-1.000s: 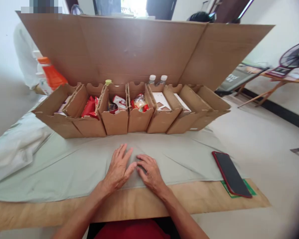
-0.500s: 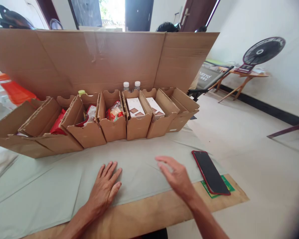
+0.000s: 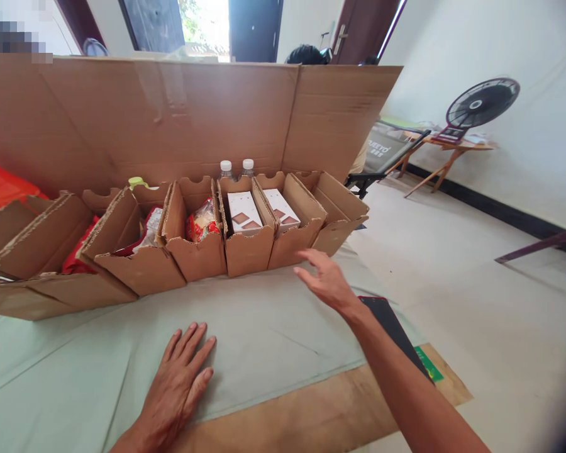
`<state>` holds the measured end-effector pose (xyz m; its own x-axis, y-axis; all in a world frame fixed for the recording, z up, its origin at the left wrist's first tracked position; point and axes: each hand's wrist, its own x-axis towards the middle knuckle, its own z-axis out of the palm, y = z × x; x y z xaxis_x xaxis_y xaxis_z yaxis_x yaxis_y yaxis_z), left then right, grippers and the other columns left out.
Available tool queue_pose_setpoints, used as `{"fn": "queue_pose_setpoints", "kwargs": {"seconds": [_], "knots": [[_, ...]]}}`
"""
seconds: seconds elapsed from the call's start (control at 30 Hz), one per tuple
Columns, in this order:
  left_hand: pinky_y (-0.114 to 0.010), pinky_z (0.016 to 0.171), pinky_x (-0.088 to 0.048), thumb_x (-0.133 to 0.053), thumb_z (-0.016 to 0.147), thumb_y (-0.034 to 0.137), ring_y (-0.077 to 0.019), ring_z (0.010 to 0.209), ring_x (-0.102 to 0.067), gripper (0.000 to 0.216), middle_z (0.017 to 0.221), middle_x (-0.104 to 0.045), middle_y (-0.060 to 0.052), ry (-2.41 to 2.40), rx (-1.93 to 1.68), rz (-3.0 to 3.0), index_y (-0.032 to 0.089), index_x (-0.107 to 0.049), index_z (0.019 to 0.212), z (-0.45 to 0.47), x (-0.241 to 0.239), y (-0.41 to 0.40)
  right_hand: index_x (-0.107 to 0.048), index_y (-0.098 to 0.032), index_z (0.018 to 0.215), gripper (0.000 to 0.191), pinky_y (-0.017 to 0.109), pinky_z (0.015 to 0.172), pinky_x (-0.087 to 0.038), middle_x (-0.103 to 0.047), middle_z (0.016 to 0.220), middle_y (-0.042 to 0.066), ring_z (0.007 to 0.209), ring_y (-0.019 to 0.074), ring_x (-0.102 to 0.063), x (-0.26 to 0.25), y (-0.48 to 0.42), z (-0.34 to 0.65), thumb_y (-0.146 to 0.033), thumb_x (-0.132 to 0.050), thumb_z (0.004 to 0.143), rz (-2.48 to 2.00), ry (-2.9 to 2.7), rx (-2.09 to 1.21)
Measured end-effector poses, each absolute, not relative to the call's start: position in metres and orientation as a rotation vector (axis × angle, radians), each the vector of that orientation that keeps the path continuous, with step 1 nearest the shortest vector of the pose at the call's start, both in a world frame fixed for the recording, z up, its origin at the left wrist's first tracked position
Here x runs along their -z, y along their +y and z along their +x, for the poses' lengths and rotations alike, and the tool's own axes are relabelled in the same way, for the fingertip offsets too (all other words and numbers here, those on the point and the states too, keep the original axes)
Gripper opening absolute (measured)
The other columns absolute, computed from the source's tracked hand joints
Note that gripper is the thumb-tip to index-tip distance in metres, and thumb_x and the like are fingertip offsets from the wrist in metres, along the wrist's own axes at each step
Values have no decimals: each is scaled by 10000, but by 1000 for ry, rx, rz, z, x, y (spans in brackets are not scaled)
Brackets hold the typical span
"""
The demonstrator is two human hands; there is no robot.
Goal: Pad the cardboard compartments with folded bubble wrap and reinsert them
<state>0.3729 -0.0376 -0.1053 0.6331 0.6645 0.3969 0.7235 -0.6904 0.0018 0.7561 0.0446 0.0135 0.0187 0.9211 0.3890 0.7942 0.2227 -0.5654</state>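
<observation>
My left hand (image 3: pixel 182 374) lies flat on the pale green cloth (image 3: pixel 259 333), fingers spread and holding nothing. Raised in front of the boxes, my right hand (image 3: pixel 325 277) has its thumb and fingers apart with nothing between them. It is nearest the cardboard bin (image 3: pixel 297 242) that holds a white box (image 3: pixel 282 209). A second white box (image 3: pixel 245 214) stands in the bin to its left. Further left, one bin contains a clear-and-red snack packet (image 3: pixel 202 221), another a silvery packet (image 3: pixel 151 229), another a red packet (image 3: pixel 80 248).
A tall cardboard panel (image 3: pixel 193 119) stands behind the bins, with two white-capped bottles (image 3: pixel 226 168) before it. A phone (image 3: pixel 396 333) lies at the table's right, partly behind my right forearm. Beyond are a folding chair (image 3: pixel 382 151) and a fan (image 3: pixel 481 104).
My right hand has moved forward, from above the cloth toward the bins on the right. My left hand stays flat on the cloth. The view has shifted slightly.
</observation>
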Motion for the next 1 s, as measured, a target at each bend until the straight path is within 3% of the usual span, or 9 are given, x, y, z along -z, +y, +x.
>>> {"fn": "queue_pose_setpoints", "kwargs": {"seconds": [0.13,0.27,0.4,0.5,0.73,0.9,1.0], "knots": [[-421,1292,-109,-465,1025,342,-237,1531,-317,483,1632,-406,-64,-1148,542,-2709,249,-503,1497,372,104,-39,-690,-217,1132,289,424,888,-531,-725,1170,100,1082,279,-657,-49,39,805,-329,-545,908,-1640,-1680,158],[-421,1288,-118,-477,1020,344,-238,1536,-306,486,1637,-396,-63,-1157,534,-2710,253,-500,1497,371,107,-39,-663,-167,1273,456,498,971,-443,-680,1304,148,1239,348,-575,-79,69,833,-254,-593,831,-1898,-1822,545],[-415,1287,-121,-487,1016,338,-240,1519,-338,470,1614,-434,-71,-1148,558,-2693,248,-529,1476,373,106,-38,-780,-212,995,272,475,975,-382,-779,1032,95,1091,303,-651,-93,89,831,-196,-543,864,-2105,-2154,479],[-429,1277,-176,-488,1017,336,-245,1483,-399,448,1578,-486,-75,-1158,594,-2695,251,-559,1451,375,105,-37,-797,-226,890,270,451,931,-375,-787,891,71,957,278,-675,-102,74,828,-185,-531,863,-2117,-2236,474],[-522,1209,-348,-492,1020,376,-291,1435,-473,421,1539,-534,-90,-1265,653,-2741,277,-600,1414,376,110,-37,-800,-320,1065,318,326,710,-409,-794,996,18,894,238,-690,-137,10,798,-281,-533,898,-2128,-2538,185],[-595,1127,-449,-442,1034,382,-347,1447,-453,421,1537,-521,-147,-1402,803,-2736,232,-635,1378,379,108,-39,-767,-193,827,185,288,611,-386,-774,863,90,792,237,-693,-151,7,713,-258,-597,860,-2158,-2540,-14],[-611,1126,-454,-399,1045,382,-350,1459,-433,445,1532,-517,-167,-1576,935,-2733,187,-632,1370,381,101,-43,-739,-186,846,204,258,642,-432,-775,904,58,806,192,-696,-161,6,659,-208,-542,897,-2006,-2545,-152]]}}
